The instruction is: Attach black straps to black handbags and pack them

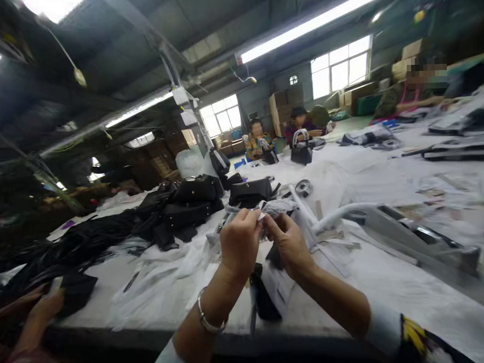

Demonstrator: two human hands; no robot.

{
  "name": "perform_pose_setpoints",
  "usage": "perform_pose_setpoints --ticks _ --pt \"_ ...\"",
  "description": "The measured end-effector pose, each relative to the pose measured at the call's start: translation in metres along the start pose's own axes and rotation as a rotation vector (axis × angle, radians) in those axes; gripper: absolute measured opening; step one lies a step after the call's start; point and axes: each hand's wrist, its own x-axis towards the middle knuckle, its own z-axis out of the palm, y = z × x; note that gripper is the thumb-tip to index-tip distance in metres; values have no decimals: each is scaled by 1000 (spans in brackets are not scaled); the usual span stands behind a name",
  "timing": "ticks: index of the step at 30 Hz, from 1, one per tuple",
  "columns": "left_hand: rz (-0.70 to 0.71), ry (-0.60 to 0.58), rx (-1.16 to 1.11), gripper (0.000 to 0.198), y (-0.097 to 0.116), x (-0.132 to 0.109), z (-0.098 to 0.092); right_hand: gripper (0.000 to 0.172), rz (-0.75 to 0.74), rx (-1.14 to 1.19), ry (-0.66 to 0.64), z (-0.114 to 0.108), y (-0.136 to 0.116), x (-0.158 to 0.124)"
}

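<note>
My left hand (240, 240) and my right hand (291, 246) meet in front of me above the table, both closed in a pinch. Between their fingertips is a thin white wrapping (280, 206), crumpled and see-through in part; whether it is film or paper I cannot tell. A black bag part (265, 300) with a pale sheet beside it hangs or lies below my hands, partly hidden by them. Just beyond my fingers sits a black handbag (250, 192). A roll of tape (304, 188) lies past my right hand.
Black handbags (193, 202) are heaped left of centre. A bag with a white-wrapped handle (410, 231) lies at right on the white-covered table (388, 282). A co-worker's hands (48, 305) hold black material at lower left. Several people sit across the table.
</note>
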Motion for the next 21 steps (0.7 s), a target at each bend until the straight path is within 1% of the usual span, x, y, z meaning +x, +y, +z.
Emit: perform_pose_setpoints --ticks 2,5,10,13,15,16,18,19,21 --pt "-20 18 82 23 5 -3 1 34 8 57 -29 1 0 1" --pt "-51 50 143 28 13 -8 5 30 35 160 -68 3 -1 2" --pt "-88 98 124 37 26 -18 20 26 89 299 -105 2 -3 0" --pt "-75 130 70 40 28 -24 30 28 145 355 -170 -2 -4 -2" --pt "-51 132 -42 42 25 -26 29 27 125 355 -216 -8 -6 -1" --pt "-36 113 -128 42 21 -26 26 29 112 345 -233 -11 -7 0" --pt "-38 31 -358 42 10 -22 17 31 123 305 -259 -18 -13 3" --pt "-70 -23 -496 42 3 -19 12 32 142 276 -269 -21 -16 5" --pt "-220 -133 -790 43 -12 -11 6 33 163 229 -288 -24 -23 8"
